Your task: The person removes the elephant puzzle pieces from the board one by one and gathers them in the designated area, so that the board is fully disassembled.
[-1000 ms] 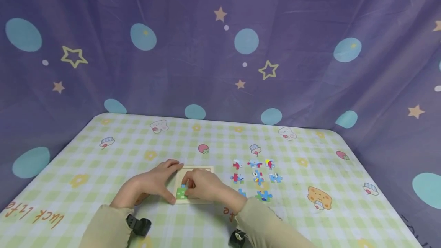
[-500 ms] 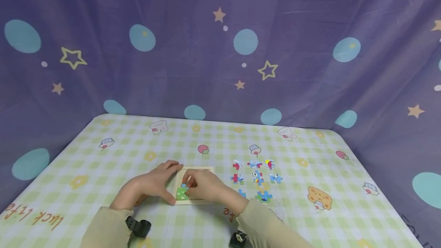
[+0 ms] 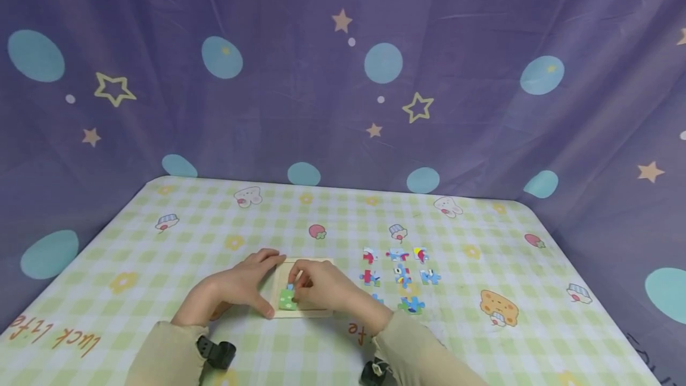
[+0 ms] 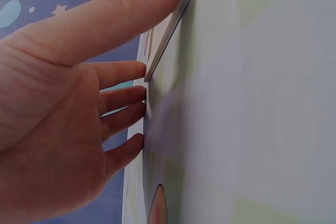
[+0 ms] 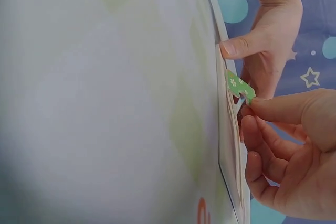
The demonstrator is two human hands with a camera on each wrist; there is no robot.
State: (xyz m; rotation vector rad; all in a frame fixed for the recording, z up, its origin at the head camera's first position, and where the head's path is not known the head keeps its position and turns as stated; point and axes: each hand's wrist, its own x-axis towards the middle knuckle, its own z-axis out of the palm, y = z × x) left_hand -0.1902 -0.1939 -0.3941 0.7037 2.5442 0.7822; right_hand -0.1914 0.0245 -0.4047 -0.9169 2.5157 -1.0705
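My right hand point(image 3: 324, 286) pinches a green jigsaw puzzle piece point(image 3: 286, 299) with white flowers and a blue tab. In the right wrist view the green piece stands tilted above the wooden puzzle tray point(image 5: 227, 129), between thumb and fingertips. My left hand point(image 3: 243, 282) is spread along the tray's left side. Its thumb point(image 4: 121, 22) lies on the near corner, and the straight fingers touch the far-left corner and cloth. Part of the tray's inside is hidden behind my right hand.
Right of the tray, several loose puzzle pieces lie in rough rows, among them a blue and yellow piece point(image 3: 402, 276) and a blue-green piece point(image 3: 411, 305). My right forearm partly covers one nearer piece point(image 3: 377, 298). A checked cloth point(image 3: 214, 243) covers the table; a purple curtain point(image 3: 300, 106) hangs behind.
The green piece has shifted slightly right, away from the tray's left rim, and now sits tilted in my right hand's pinch. My left hand has stayed in place.
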